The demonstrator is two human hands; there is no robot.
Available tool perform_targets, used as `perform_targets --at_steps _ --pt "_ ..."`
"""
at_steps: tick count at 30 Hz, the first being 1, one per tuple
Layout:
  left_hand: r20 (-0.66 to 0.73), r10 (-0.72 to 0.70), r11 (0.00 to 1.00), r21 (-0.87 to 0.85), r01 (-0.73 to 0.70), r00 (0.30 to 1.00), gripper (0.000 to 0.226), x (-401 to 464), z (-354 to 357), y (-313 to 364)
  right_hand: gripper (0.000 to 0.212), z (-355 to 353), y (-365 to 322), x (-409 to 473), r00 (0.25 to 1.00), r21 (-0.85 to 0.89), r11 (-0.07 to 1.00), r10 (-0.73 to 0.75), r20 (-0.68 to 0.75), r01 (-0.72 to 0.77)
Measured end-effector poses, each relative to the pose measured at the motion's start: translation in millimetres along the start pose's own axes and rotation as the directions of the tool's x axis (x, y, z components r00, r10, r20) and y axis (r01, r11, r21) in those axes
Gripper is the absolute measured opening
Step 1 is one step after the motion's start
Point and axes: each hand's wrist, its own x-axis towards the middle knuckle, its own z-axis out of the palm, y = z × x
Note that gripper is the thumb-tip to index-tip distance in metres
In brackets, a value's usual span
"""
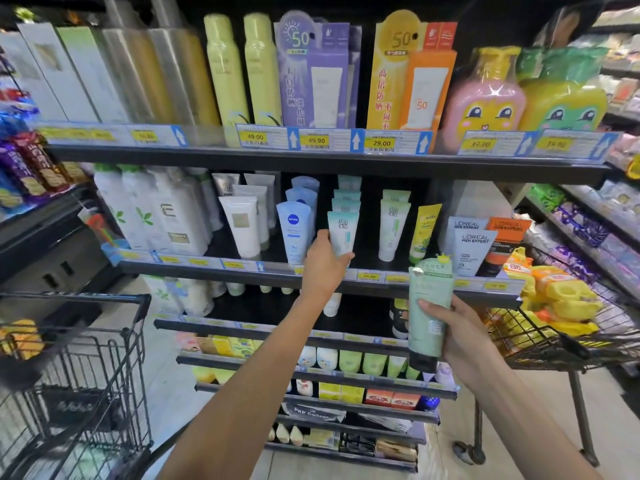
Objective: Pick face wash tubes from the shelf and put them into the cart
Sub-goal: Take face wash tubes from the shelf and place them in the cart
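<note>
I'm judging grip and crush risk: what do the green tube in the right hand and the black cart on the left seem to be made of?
Green tube: looks like soft matte plastic, with a dull, even surface and a darker glossy cap at the bottom.
Black cart: looks like metal wire with a dark coating, thin rigid bars in a grid; the coating type can't be told.

The shelf (242,268) at chest height is a black board with yellow price labels along its front lip. On it stand, from the left, white pump bottles (152,209), a row of white tubes (241,226), a row of blue Nivea tubes (294,230), a row of teal-and-white tubes (343,233), pale green tubes (391,226), a yellow tube (425,232) and L'Oreal Men Expert tubes (474,244). The upper shelf (311,157) carries tall yellow spray cans (225,71), boxed sunscreens (315,74) and cartoon-faced bottles (485,102).
</note>
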Motion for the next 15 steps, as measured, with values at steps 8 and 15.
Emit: perform_targets --at_steps 8,15 --pt "0.031 0.03 1.0 0.003 -0.031 0.999 0.051 -8.5 -12.7 3.0 0.037 9.9 5.1 -0.8 1.0 -0.012 1.0 -0.023 -0.002 0.023" --pt "0.046 0.092 0.99 0.102 -0.097 0.995 0.057 -41.0 -46.7 -9.0 0.038 33.8 11.7 -4.6 0.999 0.006 0.999 -0.041 -0.007 0.041"
